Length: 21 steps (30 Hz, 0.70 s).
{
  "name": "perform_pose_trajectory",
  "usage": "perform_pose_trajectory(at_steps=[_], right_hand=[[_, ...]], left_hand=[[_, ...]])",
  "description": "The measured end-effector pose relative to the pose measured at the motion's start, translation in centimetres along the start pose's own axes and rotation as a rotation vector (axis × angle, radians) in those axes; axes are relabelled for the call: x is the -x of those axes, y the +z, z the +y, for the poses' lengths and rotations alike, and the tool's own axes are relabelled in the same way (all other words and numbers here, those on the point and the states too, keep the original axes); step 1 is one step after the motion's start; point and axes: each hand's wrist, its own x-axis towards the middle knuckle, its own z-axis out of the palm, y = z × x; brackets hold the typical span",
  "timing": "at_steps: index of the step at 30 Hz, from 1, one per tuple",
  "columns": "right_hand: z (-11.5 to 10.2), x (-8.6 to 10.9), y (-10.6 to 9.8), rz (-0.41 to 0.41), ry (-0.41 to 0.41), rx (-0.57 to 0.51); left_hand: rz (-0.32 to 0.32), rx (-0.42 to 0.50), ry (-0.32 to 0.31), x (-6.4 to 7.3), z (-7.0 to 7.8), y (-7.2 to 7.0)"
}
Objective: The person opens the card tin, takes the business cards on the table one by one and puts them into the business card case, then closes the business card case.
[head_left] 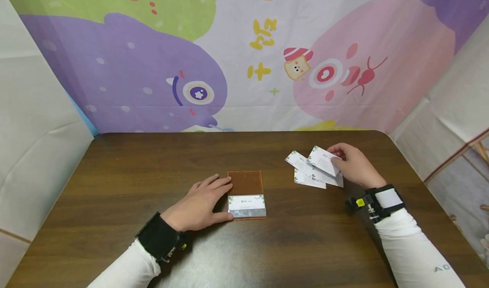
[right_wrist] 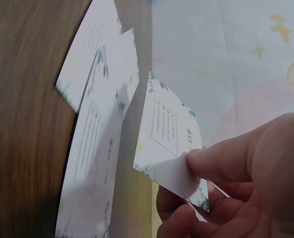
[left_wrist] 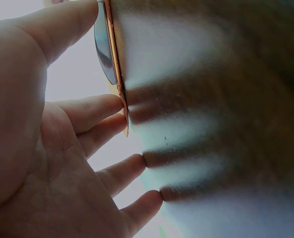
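Observation:
A brown card holder [head_left: 245, 183] lies on the table, with a white card [head_left: 246, 202] tucked in its clear pocket. My left hand [head_left: 202, 203] rests at the holder's left side, fingers spread, thumb and fingertips touching its edge. Seen in the left wrist view, the holder's thin edge [left_wrist: 114, 54] stands by the thumb and fingers. My right hand [head_left: 355, 165] pinches a business card [right_wrist: 169, 134] between thumb and fingers, lifted a little off the others. Beneath it several similar white cards [head_left: 309, 178] with green leaf corners overlap on the table.
The dark wooden table [head_left: 160, 160] extends around both hands. Behind it hangs a cartoon-printed cloth [head_left: 244, 105], and pale cloth panels [head_left: 42, 122] stand at the sides.

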Motion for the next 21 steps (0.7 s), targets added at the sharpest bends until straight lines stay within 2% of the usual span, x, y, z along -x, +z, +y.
perform_pose_trajectory(at_steps=[21], right_hand=[[-4.3, -0.6, 1.9, 0.0, -0.111, -0.043]], left_hand=[[0.003, -0.001, 0.002, 0.0, 0.1, -0.1]])
